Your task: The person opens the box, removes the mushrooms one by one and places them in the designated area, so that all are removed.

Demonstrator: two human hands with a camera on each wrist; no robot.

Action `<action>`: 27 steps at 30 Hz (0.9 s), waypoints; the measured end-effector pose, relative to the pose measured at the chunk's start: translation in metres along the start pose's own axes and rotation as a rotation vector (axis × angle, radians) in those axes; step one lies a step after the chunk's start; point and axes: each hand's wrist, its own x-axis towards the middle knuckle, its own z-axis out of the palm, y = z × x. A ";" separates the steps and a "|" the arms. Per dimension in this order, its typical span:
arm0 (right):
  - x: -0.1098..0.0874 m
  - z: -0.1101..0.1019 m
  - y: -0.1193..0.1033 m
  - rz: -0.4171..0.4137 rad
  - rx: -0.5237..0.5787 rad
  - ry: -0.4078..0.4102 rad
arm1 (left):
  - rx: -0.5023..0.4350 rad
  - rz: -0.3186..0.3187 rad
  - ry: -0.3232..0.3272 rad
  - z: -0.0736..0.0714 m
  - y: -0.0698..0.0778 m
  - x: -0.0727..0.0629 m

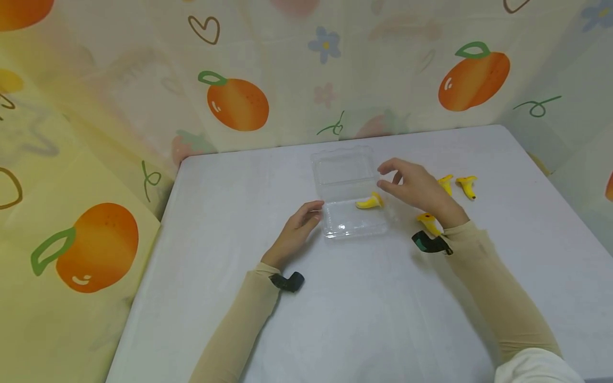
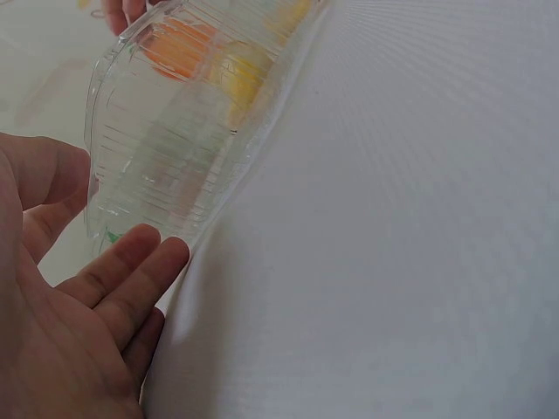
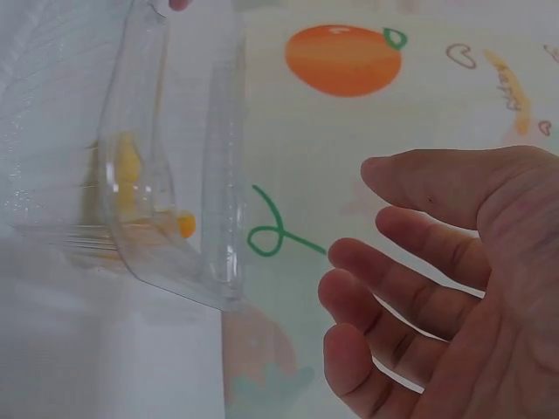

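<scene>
A clear plastic clamshell box lies unfolded on the table, its lid laid back on the far side. One small yellow banana-shaped toy with a whitish patch rests in the tray half, and its yellow shows blurred through the box wall in both wrist views. My left hand is at the box's left edge, thumb and relaxed fingertips right beside the wall. Above the box's right side, my right hand hovers with loosely bent fingers, holding nothing; the right wrist view shows it apart from the box.
More yellow banana-shaped toys lie to the right: one toy at the far right, one toy partly behind the right hand, another toy by the right wrist. A white cloth covers the table; a fruit-print curtain hangs behind.
</scene>
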 end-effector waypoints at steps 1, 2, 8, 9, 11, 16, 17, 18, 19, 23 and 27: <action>0.000 0.001 0.000 0.000 -0.002 -0.006 | -0.001 -0.001 0.000 0.000 0.000 0.000; 0.000 0.001 0.000 0.000 -0.004 -0.012 | 0.001 -0.002 0.000 0.000 0.000 0.000; -0.001 0.006 0.001 0.007 -0.013 -0.049 | 0.004 -0.012 -0.002 -0.001 -0.001 0.000; -0.001 0.008 0.002 0.006 -0.013 -0.053 | 0.002 -0.012 -0.003 -0.001 -0.001 -0.001; 0.000 0.010 0.003 0.005 -0.019 -0.059 | -0.002 -0.012 -0.004 -0.001 -0.001 0.000; 0.002 0.016 0.004 0.007 -0.038 -0.087 | -0.006 -0.002 -0.003 -0.001 -0.002 0.000; 0.003 0.017 0.005 0.009 -0.044 -0.091 | -0.008 0.000 -0.003 -0.001 -0.001 0.000; 0.003 0.018 0.005 0.015 -0.049 -0.095 | -0.008 0.001 -0.002 -0.001 -0.001 0.000; 0.004 0.018 0.006 0.019 -0.054 -0.099 | -0.009 0.002 -0.002 0.000 -0.001 0.000; 0.005 0.020 0.007 0.034 -0.068 -0.128 | -0.015 0.006 -0.005 -0.001 0.000 0.000; 0.006 0.020 0.005 0.054 -0.063 -0.167 | -0.017 0.005 -0.010 -0.001 0.000 0.000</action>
